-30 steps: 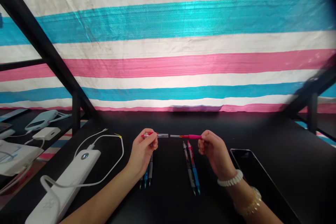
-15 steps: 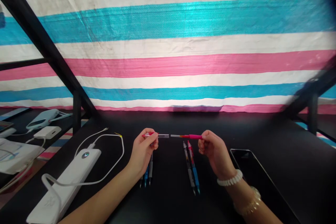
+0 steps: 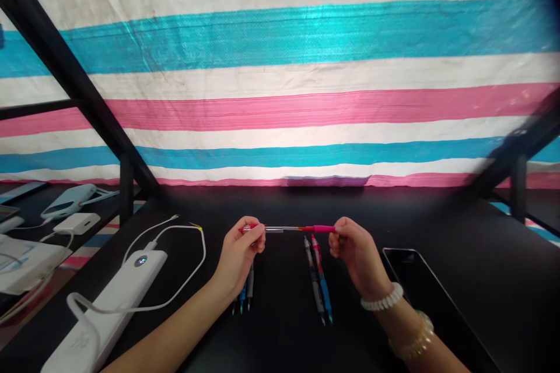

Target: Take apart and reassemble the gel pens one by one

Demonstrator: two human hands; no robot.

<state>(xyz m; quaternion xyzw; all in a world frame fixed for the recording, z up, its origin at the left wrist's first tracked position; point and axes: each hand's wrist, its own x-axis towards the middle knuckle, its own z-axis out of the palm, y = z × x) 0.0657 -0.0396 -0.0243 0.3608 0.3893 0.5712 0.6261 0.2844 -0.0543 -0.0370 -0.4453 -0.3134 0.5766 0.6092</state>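
Observation:
My left hand (image 3: 238,253) pinches a clear pen barrel (image 3: 274,229) with a red end, its open end pointing right. In my right hand (image 3: 356,253) is the pink pen grip (image 3: 324,229), pinched between thumb and fingers, with a pen refill (image 3: 292,228) sticking out to the left. The refill's tip meets the barrel's open end; whether it is inside I cannot tell. Below, between the hands, lie a grey pen (image 3: 314,280) and a blue pen with a red top (image 3: 322,280). Several pens (image 3: 243,297) lie partly hidden under my left hand.
A white power bank (image 3: 109,303) with a white cable (image 3: 204,250) lies at left on the black table (image 3: 280,332). A dark phone (image 3: 431,297) is beside my right forearm. Black slanted posts (image 3: 98,111) and a striped sheet (image 3: 280,111) stand behind.
The gap between the clear barrel and the refill has closed; their ends now meet. Both hands keep their pinches and have barely moved.

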